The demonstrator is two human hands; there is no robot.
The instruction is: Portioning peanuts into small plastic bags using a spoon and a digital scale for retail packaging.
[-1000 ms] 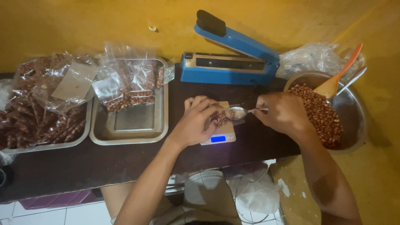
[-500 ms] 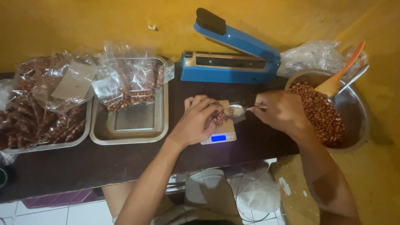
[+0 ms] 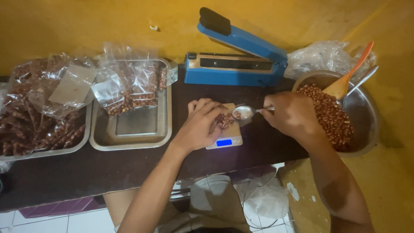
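Working surface: I see a dark table [image 3: 64,172], front strip bare.
Trays: two steel trays [image 3: 129,138] left, holding bagged nuts.
Sealer: blue heat sealer [image 3: 237,64] at wall edge.
Bowl: metal bowl [image 3: 366,116] of peanuts, right edge.
Scale: small scale [image 3: 226,140] centre.
Left hand [image 3: 200,125]: gripping, probably, a small bag [image 3: 224,121] on scale.
Right hand [image 3: 293,114]: pinching spoon [image 3: 243,112] over bag.

Left forearm rising from the bottom centre of the frame, angled up and right toward the middle. Left hand [image 3: 200,125] palm down, fingers curled loosely, fingertips pointing right. Right forearm entering from the lower right corner, slanting up and left. Right hand [image 3: 291,114] knuckles up, closed in a pinch grip, thumb and forefinger pointing left. Both hands at mid-frame, near each other, not touching. Bare arms, no sleeves.
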